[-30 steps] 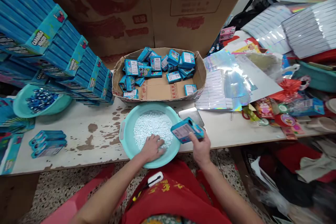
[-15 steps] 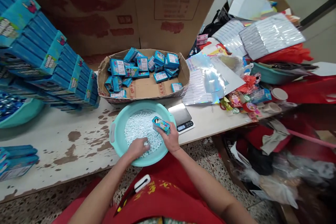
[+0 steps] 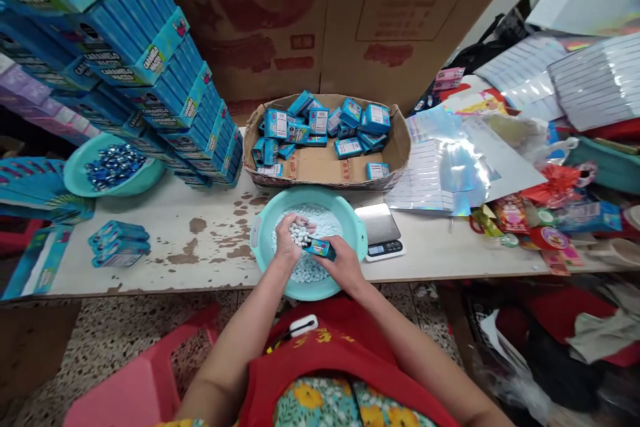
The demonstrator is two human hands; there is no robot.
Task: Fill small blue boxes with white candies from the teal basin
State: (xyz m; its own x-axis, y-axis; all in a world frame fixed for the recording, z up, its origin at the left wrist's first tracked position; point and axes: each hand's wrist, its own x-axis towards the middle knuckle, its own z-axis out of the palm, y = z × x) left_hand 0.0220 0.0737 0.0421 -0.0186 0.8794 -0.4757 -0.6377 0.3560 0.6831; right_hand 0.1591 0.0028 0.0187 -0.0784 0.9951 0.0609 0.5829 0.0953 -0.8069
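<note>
A turquoise basin (image 3: 300, 196) holds a heap of small white pellet-like candies (image 3: 327, 217). Above it, my left hand (image 3: 286, 240) is cupped around a handful of the candies, with the palm partly showing. My right hand (image 3: 347, 263) grips a small blue printed box (image 3: 320, 248), tilted with one end towards the left hand. That end meets the candies in my left palm; whether any are inside the box is hidden. To the right of the basin lies a small digital scale (image 3: 377, 223) with a metal plate.
Behind the basin, a cut-down carton (image 3: 327, 177) contains several blue boxes. Blue display packs (image 3: 170, 100) stand stacked at left, near a bowl of shiny blue wrapped sweets (image 3: 115, 167) and a small blue group of boxes (image 3: 120, 243). Holographic sheets (image 3: 425, 173) and packets lie at right.
My left hand has risen out of the candies with a handful and turned up beside the blue box. The box has tipped towards it. The view has swung left.
</note>
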